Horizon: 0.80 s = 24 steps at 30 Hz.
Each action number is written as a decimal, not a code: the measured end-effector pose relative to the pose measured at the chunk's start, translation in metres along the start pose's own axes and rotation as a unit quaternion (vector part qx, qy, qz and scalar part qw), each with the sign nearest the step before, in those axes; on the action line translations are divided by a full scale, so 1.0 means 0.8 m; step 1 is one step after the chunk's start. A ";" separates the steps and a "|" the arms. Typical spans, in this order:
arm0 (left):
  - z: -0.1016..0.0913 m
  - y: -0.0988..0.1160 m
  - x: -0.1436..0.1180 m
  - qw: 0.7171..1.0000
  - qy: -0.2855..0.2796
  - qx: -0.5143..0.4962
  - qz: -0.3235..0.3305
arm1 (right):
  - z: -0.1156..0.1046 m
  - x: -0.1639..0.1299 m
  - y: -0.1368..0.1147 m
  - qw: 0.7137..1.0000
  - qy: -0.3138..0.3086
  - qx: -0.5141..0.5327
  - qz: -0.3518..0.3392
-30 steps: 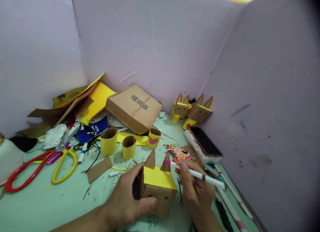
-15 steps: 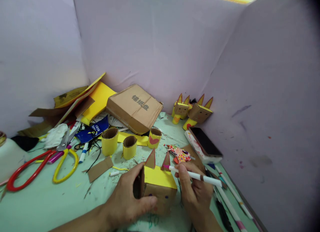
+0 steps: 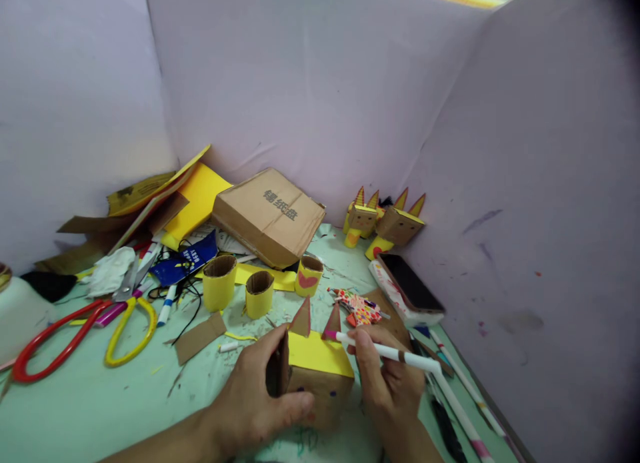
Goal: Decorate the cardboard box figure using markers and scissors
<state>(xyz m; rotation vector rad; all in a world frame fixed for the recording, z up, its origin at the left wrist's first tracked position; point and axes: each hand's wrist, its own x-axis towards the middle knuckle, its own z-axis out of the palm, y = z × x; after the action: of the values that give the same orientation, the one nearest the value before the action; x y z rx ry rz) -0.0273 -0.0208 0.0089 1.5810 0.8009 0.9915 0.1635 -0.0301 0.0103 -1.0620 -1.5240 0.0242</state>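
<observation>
My left hand (image 3: 255, 390) is closed around the left side of a small cardboard box (image 3: 320, 380), its thumb across the front face. The box has a yellow top, drawn dots like eyes on the front, and two brown pointed ears (image 3: 301, 318) standing on it. Pinched in my right hand (image 3: 390, 376) is a white marker pen (image 3: 407, 358) with a pink tip, which touches the base of the right ear (image 3: 333, 322). Behind the box stand yellow cardboard tubes (image 3: 259, 295), one bearing a red heart (image 3: 308, 278).
Scissors (image 3: 133, 330) with red and yellow handles lie at left, near cardboard scraps (image 3: 200, 338). A brown carton (image 3: 270, 216) leans at the back. Two finished-looking eared figures (image 3: 400, 224) stand by the right wall. A phone (image 3: 413, 283) rests on a tissue pack (image 3: 400, 300).
The marker's tip has shifted very slightly along the base of the right ear. My left hand and the box stay put.
</observation>
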 end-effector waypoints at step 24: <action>-0.002 -0.009 -0.003 1.000 0.008 0.020 0.018 | 0.006 0.001 -0.008 0.997 0.015 0.059 0.057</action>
<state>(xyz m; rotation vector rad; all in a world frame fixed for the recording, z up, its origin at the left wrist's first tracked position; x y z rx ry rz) -0.0300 -0.0207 0.0013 1.6288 0.8106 1.0212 0.1563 -0.0308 0.0130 -1.0497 -1.4167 0.1754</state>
